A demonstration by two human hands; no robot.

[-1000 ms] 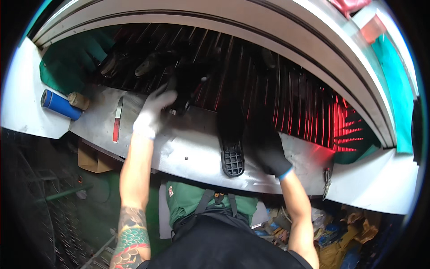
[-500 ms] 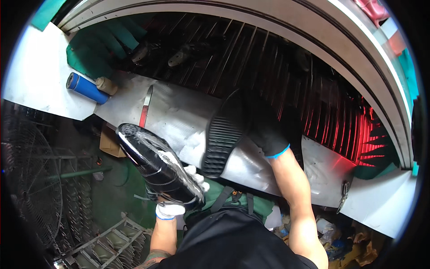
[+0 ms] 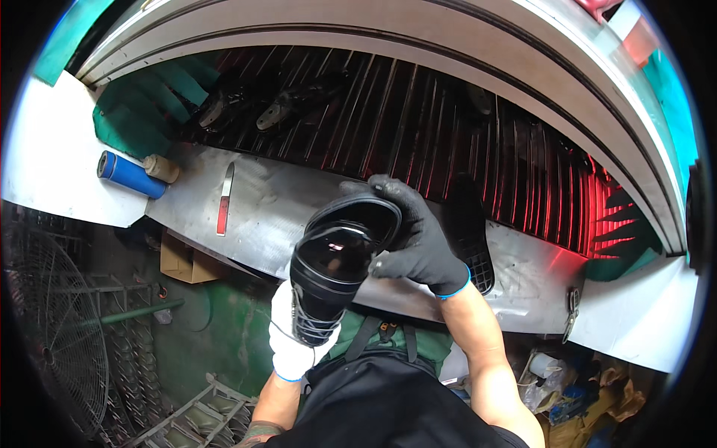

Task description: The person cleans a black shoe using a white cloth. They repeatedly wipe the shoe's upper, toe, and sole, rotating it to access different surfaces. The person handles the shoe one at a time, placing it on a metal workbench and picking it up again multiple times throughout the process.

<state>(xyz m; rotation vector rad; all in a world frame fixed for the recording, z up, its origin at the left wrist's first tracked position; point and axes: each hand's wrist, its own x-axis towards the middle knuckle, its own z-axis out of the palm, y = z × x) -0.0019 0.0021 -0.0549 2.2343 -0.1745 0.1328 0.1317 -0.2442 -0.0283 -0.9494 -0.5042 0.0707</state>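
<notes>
My left hand [image 3: 293, 340] wears a white glove and grips a glossy black laced shoe [image 3: 317, 284] around its laced part, toe pointing away from me. In a dark grey glove, my right hand [image 3: 411, 243] curls round a black shoe sole [image 3: 385, 216], fingers over its far rim and thumb at its near side. The sole sits at the shoe's toe, its raised edge around the toe tip; whether the two touch all along is hidden. A second black sole [image 3: 469, 246] with a grid pattern lies on the metal ledge [image 3: 258, 198] to the right.
On the ledge lies a red-handled knife [image 3: 225, 201]; left are a blue cylinder [image 3: 131, 174] and a beige roll [image 3: 161, 169]. Beyond, a slatted conveyor [image 3: 381, 112] carries dark shoes [image 3: 287, 108] under a white hood, glowing red at right. A fan [image 3: 56, 328] stands lower left.
My left hand has turned the shoe from bottom-up to upper-up and raised it. My right hand has brought the sole from over the ledge leftward onto the shoe's toe.
</notes>
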